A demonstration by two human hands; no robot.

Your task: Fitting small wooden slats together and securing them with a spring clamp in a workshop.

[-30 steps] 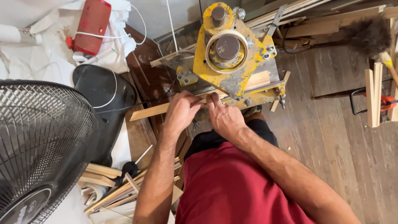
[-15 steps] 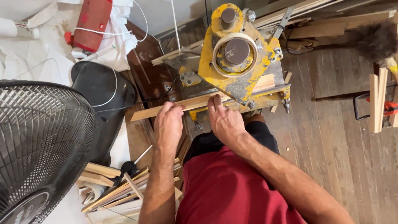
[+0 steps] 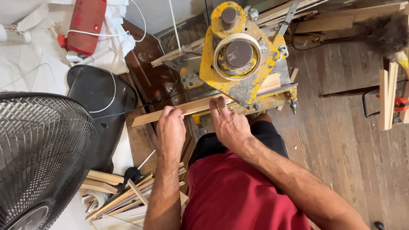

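The left hand (image 3: 171,127) is curled around the strip (image 3: 187,108), gripping it near its free end; the right hand (image 3: 228,123) lies flat, fingers (image 3: 217,106) pressing the strip down where it runs under the yellow saw (image 3: 240,59); those fingers sit close to the cutter, so a slip or kick could draw them in.

You have no boxes, signs or screens near you. Only one small white label (image 3: 96,28) shows, far up on your left, stuck on the long red speaker (image 3: 86,24).
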